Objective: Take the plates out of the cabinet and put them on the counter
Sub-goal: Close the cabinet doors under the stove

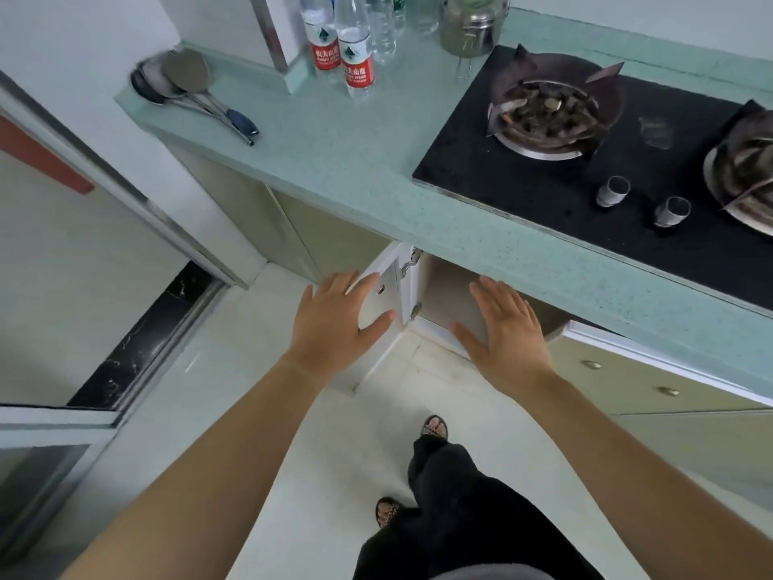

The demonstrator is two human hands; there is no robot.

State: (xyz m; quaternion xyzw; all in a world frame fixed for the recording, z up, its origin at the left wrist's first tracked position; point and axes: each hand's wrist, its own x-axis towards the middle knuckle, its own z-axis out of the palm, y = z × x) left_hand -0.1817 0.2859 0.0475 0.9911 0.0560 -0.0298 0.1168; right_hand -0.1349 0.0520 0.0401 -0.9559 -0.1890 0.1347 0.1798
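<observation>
Two water bottles (353, 48) with red labels bearing white Chinese characters, too blurred to read, stand near the back edge of the table (359, 161), with ladles (184, 83) at its left corner. Below its front edge the cabinet (443, 299) stands with its door (382, 311) swung out. The left hand (334, 324) and right hand (508, 328) are spread flat and empty before it; whether the left touches the door I cannot tell, and no plates show.
</observation>
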